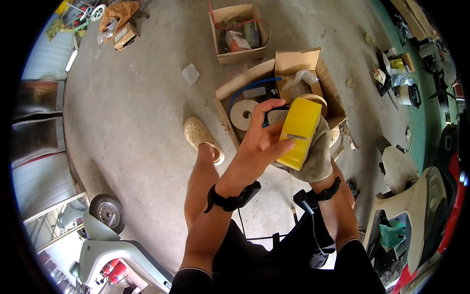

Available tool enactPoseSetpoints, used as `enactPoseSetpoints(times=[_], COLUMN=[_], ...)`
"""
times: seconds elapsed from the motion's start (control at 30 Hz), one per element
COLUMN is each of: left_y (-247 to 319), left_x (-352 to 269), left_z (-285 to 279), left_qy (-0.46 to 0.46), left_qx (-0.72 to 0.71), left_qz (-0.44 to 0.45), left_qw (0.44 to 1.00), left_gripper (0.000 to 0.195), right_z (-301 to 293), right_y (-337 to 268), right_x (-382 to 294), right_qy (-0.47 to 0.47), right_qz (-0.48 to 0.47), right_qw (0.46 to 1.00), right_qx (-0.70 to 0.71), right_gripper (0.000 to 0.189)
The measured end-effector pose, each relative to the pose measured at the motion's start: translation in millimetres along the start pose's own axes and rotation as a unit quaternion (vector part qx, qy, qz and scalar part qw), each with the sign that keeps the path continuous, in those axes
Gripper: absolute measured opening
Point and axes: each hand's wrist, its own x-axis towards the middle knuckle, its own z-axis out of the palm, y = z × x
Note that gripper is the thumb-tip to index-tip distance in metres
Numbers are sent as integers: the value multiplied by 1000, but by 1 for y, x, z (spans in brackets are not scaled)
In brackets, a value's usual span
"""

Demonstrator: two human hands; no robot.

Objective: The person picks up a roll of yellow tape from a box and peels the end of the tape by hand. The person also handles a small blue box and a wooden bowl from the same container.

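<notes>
In front of me is a yellow block-like item, probably a roll of wide tape seen edge-on, with a short grey mark across its face. My left hand grips its left side, the thumb on the face near that mark and the index finger raised clear. My right hand is covered by a grey cloth glove or mitt and supports the item from behind and the right; its fingers are hidden. Below both hands stands an open cardboard box containing a white roll, a blue hose and a smaller carton.
Another open box with small cartons and a red cord is farther ahead. Scooter body panels lie at right and lower left, near a small wheel. A plastic scrap rests on the concrete floor.
</notes>
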Motion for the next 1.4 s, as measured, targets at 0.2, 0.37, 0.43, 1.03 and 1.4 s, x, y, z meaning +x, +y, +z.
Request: enactPoseSetpoints(times=[0.2,0.37,0.43,1.03,1.4], left_y=[-4,-10,-10,-21,-17], left_x=[4,3,6,7,5], left_z=[-2,5,10,9,1], left_qy=[19,96,104,6,101], left_qx=[-48,103,92,74,67], left_qz=[-5,42,59,87,57], left_qw=[999,989,989,993,991], left_gripper=[70,76,79,78,42], right_z=[1,-3,-8,-10,4], right_y=[2,-4,-3,-4,-7], right_x=[0,-4,-1,3,-10], right_qy=[30,-77,-51,-65,-7], right_qz=[-48,-25,-55,-21,-218], right_qw=[998,997,996,998,957], right_qx=[-27,-17,-46,2,-189], right_gripper=[58,59,59,51,64])
